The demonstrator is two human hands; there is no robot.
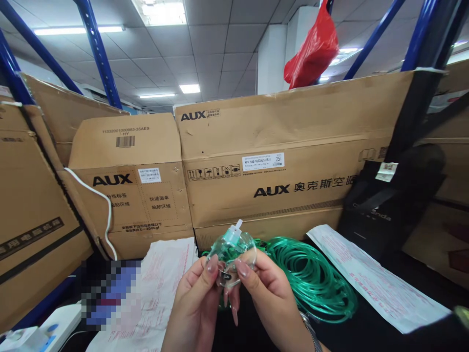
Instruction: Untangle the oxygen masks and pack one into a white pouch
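Note:
Between my two hands is a clear plastic oxygen mask, with a pale green connector and white tip pointing up and away from me. My left hand grips its left side, thumb pressed on the near edge. On the right side, my right hand pinches the mask with thumb and fingers; a small dark strip shows between the thumbs. Fingertips with long nails show through and below the mask. Just behind and to the right, coiled green tubing lies on the black table surface.
White printed packages lie at left and right. Large cardboard panels wall off the back, with a cardboard box at left. A power strip sits at lower left, a black bag at right. A red bag hangs above.

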